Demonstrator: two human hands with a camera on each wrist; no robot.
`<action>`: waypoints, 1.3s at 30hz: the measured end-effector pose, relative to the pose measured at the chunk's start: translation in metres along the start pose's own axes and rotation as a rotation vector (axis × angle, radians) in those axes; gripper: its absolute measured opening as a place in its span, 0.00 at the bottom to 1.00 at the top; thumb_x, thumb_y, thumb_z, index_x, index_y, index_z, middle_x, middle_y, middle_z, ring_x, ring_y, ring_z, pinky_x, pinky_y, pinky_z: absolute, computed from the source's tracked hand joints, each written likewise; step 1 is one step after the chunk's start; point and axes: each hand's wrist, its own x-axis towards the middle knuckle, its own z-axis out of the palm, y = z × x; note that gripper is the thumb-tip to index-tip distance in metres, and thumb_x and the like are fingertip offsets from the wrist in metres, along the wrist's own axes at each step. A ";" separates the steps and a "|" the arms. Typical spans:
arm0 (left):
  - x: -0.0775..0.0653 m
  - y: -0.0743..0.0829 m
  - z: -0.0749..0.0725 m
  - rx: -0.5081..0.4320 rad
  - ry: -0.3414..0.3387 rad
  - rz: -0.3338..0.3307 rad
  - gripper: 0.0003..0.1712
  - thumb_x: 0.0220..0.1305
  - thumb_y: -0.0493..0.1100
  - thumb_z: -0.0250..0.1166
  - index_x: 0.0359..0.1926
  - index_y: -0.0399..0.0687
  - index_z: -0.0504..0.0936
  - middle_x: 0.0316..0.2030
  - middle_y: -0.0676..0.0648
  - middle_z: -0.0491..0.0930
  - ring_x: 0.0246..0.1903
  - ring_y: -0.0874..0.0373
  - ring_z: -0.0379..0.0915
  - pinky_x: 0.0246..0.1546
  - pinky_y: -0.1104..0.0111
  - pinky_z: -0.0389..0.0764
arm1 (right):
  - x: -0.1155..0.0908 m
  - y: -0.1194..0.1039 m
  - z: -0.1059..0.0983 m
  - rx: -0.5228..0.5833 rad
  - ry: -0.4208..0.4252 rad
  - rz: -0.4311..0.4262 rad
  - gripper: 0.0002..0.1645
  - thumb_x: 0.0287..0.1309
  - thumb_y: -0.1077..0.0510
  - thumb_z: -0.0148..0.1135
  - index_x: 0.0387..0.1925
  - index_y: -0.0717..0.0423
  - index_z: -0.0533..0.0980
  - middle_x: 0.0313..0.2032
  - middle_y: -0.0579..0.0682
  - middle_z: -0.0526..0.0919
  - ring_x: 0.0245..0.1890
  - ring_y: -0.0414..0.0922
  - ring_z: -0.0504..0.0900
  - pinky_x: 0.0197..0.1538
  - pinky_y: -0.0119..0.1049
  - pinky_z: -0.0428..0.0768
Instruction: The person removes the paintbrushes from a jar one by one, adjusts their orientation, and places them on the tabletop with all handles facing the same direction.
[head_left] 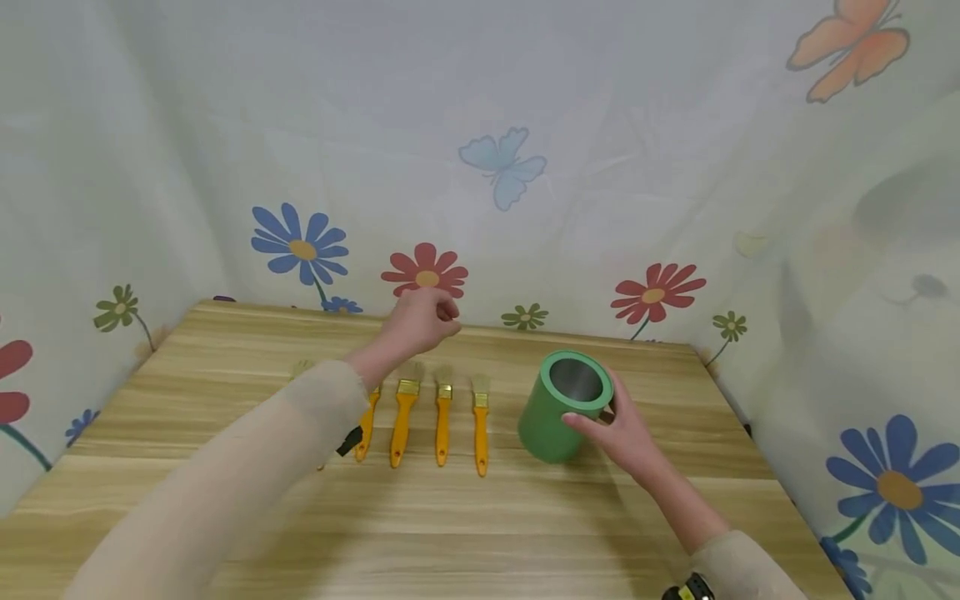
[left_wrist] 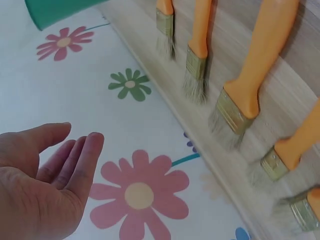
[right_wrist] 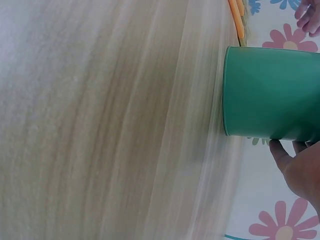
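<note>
In the head view my right hand (head_left: pixel 626 429) holds a green can (head_left: pixel 551 425) by its right side, thumb on the near wall and the other fingers behind it. The can stands upright with its open top tilted toward the camera; its dark inside shows. The right wrist view shows that hand's fingers (right_wrist: pixel 280 155) against the can (right_wrist: pixel 270 92). My left hand (head_left: pixel 423 321) hovers empty over the back of the table, fingers loosely bent, beyond a row of paintbrushes (head_left: pixel 405 417). From the left wrist, its palm (left_wrist: pixel 45 200) faces up with nothing in it.
Several paintbrushes with orange handles (left_wrist: pixel 265 55) lie side by side on the wooden table (head_left: pixel 450 533), bristles toward the back edge. My left sleeve (head_left: pixel 240 467) covers part of the leftmost ones. A flower-print curtain (head_left: pixel 375 125) hangs behind and beside the table.
</note>
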 end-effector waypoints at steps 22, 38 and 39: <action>-0.036 -0.018 -0.036 0.191 -0.087 0.145 0.15 0.69 0.41 0.74 0.53 0.38 0.88 0.44 0.44 0.89 0.45 0.49 0.84 0.52 0.55 0.87 | -0.006 -0.010 -0.013 0.006 -0.030 0.035 0.66 0.67 0.56 0.75 0.87 0.51 0.38 0.85 0.61 0.44 0.82 0.65 0.52 0.76 0.65 0.65; -0.088 -0.089 -0.101 0.420 -0.074 0.075 0.25 0.72 0.50 0.71 0.62 0.39 0.84 0.58 0.36 0.85 0.53 0.38 0.83 0.52 0.42 0.85 | -0.023 -0.001 -0.050 -0.146 -0.008 0.010 0.57 0.69 0.54 0.74 0.86 0.55 0.48 0.83 0.62 0.54 0.81 0.65 0.56 0.74 0.65 0.68; -0.093 -0.096 -0.105 0.436 -0.066 0.069 0.25 0.72 0.51 0.71 0.62 0.39 0.84 0.60 0.34 0.83 0.55 0.36 0.82 0.53 0.41 0.84 | -0.023 0.000 -0.052 -0.160 -0.004 0.015 0.57 0.70 0.53 0.73 0.86 0.55 0.48 0.83 0.63 0.54 0.81 0.65 0.56 0.74 0.66 0.67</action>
